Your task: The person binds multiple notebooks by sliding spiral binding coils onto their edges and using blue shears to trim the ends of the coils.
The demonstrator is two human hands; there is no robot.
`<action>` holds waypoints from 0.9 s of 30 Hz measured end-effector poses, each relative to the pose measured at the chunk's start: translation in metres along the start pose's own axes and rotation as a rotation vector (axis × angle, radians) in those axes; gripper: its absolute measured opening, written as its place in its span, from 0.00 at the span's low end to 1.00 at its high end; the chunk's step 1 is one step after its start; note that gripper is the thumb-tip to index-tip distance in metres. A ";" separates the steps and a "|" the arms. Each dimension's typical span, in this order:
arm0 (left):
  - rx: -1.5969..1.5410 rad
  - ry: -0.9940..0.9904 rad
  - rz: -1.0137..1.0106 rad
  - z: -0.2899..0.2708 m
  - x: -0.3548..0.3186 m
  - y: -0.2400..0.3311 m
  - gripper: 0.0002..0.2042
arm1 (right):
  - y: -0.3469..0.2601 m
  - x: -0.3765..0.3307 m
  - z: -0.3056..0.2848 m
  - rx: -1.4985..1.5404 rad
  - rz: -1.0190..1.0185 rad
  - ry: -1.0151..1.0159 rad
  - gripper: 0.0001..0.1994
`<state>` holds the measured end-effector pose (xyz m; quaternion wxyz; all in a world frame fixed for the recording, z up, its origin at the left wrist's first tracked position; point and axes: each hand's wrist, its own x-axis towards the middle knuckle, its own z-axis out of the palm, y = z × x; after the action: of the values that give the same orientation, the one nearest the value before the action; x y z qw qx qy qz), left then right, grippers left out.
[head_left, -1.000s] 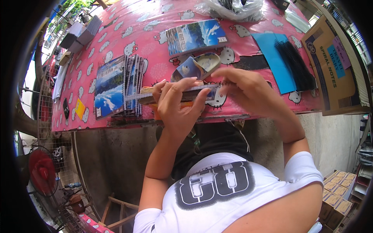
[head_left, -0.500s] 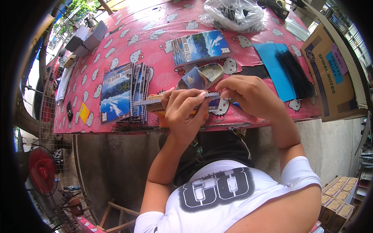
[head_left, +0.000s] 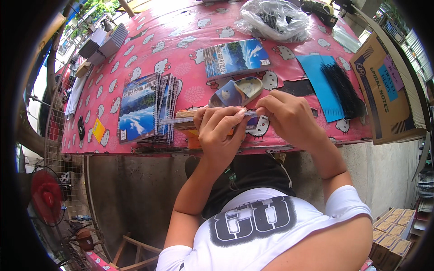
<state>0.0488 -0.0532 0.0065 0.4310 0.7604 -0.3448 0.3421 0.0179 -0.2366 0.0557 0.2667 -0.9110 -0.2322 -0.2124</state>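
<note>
My left hand (head_left: 221, 131) is closed round a thin notebook (head_left: 171, 121), held edge-on near the table's front edge. At its right end the fingertips of my right hand (head_left: 287, 117) are pinched together on the edge; any small part between them is too fine to make out. Under the left hand lie a worn brown block and something orange (head_left: 193, 142), mostly covered. A printed slide slipper (head_left: 229, 93) rests just beyond the fingers. Left of my hands is a pile of spiral notebooks (head_left: 139, 108) with blue landscape covers. Farther back sits a stack of similar covers (head_left: 237, 58).
Black plastic coils (head_left: 346, 90) lie on a blue sheet (head_left: 315, 81) at the right, beside a cardboard box (head_left: 384, 86). A clear plastic bag (head_left: 273, 20) stands at the back. More notebooks (head_left: 106, 43) are stacked far left; a yellow card (head_left: 98, 130) lies near the left edge.
My right hand has come slightly lower and its fingertips now meet the notebook's right end. The left hand keeps its grip; the whole view has shifted a little.
</note>
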 end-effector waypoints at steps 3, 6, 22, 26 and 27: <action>0.007 -0.003 -0.008 -0.003 0.002 0.002 0.09 | -0.006 0.002 0.005 -0.047 -0.044 0.078 0.08; -0.012 -0.004 -0.003 -0.003 -0.001 0.003 0.09 | -0.003 -0.002 0.012 -0.075 -0.092 0.065 0.08; -0.025 0.054 -0.032 0.001 -0.003 0.003 0.08 | -0.008 -0.004 0.021 -0.037 -0.052 0.107 0.08; -0.020 0.039 -0.046 -0.001 -0.003 0.004 0.07 | -0.008 -0.001 0.022 0.043 -0.004 0.144 0.06; -0.025 0.035 -0.047 0.000 -0.003 0.004 0.07 | -0.008 -0.001 0.021 0.066 0.018 0.162 0.05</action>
<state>0.0442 -0.0538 0.0061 0.4542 0.7569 -0.3235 0.3408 0.0184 -0.2187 0.0420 0.3166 -0.8835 -0.2083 -0.2753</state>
